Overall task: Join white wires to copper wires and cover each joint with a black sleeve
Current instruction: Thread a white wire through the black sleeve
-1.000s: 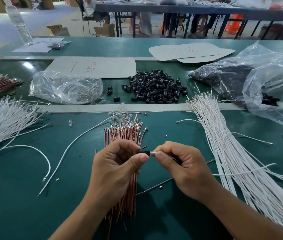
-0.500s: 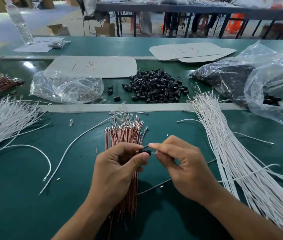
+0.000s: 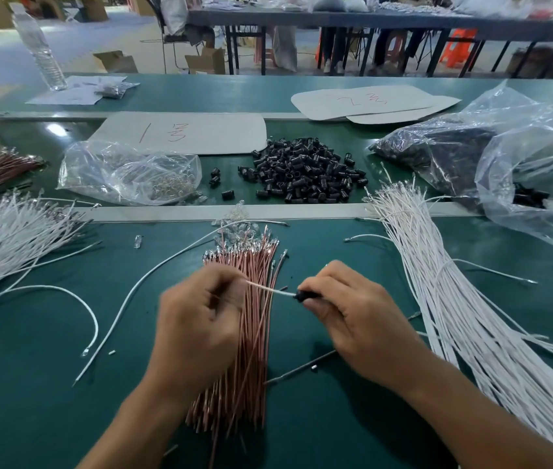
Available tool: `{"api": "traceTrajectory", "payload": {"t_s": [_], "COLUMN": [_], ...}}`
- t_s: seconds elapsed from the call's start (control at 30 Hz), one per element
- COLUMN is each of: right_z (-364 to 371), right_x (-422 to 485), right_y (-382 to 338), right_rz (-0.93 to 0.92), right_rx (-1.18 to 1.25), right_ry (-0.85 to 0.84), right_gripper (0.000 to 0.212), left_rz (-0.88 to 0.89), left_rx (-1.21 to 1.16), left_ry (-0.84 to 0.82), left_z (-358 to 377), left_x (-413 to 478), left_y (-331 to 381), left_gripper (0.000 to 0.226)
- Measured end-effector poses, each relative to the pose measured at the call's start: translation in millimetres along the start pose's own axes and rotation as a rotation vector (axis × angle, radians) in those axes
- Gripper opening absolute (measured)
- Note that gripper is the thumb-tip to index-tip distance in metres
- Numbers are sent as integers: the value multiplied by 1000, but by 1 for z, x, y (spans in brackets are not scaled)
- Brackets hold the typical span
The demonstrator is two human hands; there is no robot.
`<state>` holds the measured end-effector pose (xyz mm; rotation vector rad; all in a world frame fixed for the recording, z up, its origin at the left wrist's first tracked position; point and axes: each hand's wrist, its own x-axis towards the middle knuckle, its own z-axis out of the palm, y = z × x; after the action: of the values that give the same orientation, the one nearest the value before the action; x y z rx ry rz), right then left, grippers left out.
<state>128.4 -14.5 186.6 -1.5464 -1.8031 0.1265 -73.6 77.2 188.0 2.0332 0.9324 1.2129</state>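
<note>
My left hand (image 3: pixel 200 319) pinches the end of a white wire (image 3: pixel 268 288) that runs right into a black sleeve (image 3: pixel 303 294). My right hand (image 3: pixel 353 313) pinches that sleeve between thumb and forefinger. Both hands hover over a bundle of copper wires (image 3: pixel 251 333) lying on the green table (image 3: pixel 336 428). A long bundle of white wires (image 3: pixel 454 299) lies to the right. A heap of loose black sleeves (image 3: pixel 302 170) sits beyond the metal divider. The left hand is motion-blurred.
A clear bag of small metal parts (image 3: pixel 126 174) lies back left, big plastic bags (image 3: pixel 505 157) with black parts back right. More white wires (image 3: pixel 7 238) spread at the left, with single white wires (image 3: pixel 75 299) loose nearby. A water bottle (image 3: pixel 38 49) stands far left.
The hands have drawn apart: the left hand moved left with the white wire's end, the right hand moved right with the sleeve, so a stretch of white wire now shows between them.
</note>
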Motion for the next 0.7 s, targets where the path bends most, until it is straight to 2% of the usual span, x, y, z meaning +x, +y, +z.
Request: {"api": "traceTrajectory", "payload": {"t_s": [0.07,0.13,0.17,0.2,0.27,0.33,0.37,0.47,0.53,0.63,0.7], "right_z": [-6,-7,-5,-2,6,12,11,3,1,6,3], "right_x": [1,1,2,3,3,3,3,4,7,12,13], "right_y": [5,4,1,-2,-9,-12,-11,-2,-1,-9,-12], "right_rz": [18,-6,-39,-80,-146,-189,-201,-180,-165,-243,-252], "right_rx": [-144,-288,-339,-365,-318,-249,-241,-236,-200,-155,-211], "right_ry": [28,28,11,-10,-44,-43,-28,72,107,49,71], "right_gripper": [18,17,15,12,11,13,14,18,21,20,25], "left_rz": [-154,-315,-308,-190,122,193,166,181,174,191,169], "left_rx": [134,440,574,617,504,327,285,287,278,193,119], "left_ry": [107,165,160,124,-108,-429,-503,-348,-357,-434,-351], "left_z": [-23,-43,-44,-38,-14,13,18,10,0,3,8], "left_x": [13,20,19,16,5,-6,-8,-3,-3,-5,-2], "left_y": [-17,-28,-26,-18,3,18,21,8,2,3,4], "left_gripper": [8,11,23,37,49,50,49,41,40,36,25]}}
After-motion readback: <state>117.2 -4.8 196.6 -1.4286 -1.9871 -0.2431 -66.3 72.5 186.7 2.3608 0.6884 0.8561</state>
